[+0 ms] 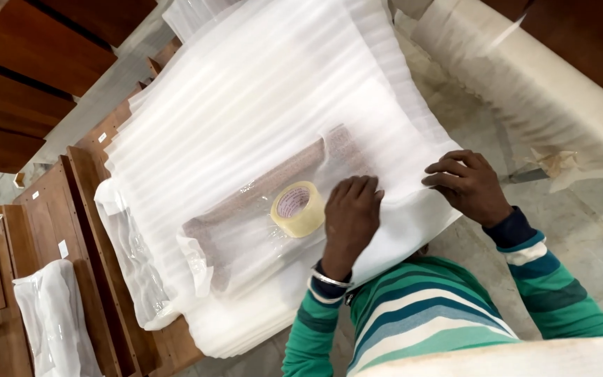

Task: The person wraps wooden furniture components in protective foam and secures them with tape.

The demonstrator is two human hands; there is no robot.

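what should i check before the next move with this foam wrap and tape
1. Left hand flat on the foam sheet over the long brown piece: ok.
2. Right hand pinning the foam edge: ok, fingers curled on it.
3. Tape roll within reach: ok, lying beside the left hand on the wrapped piece.
4. Free tape end ready to pull: cannot tell.
5. Brown piece fully covered: cannot tell, it shows through clear film in the middle.
6. Foam lying smooth: not ok, it is bunched and puckered near the lower left end.
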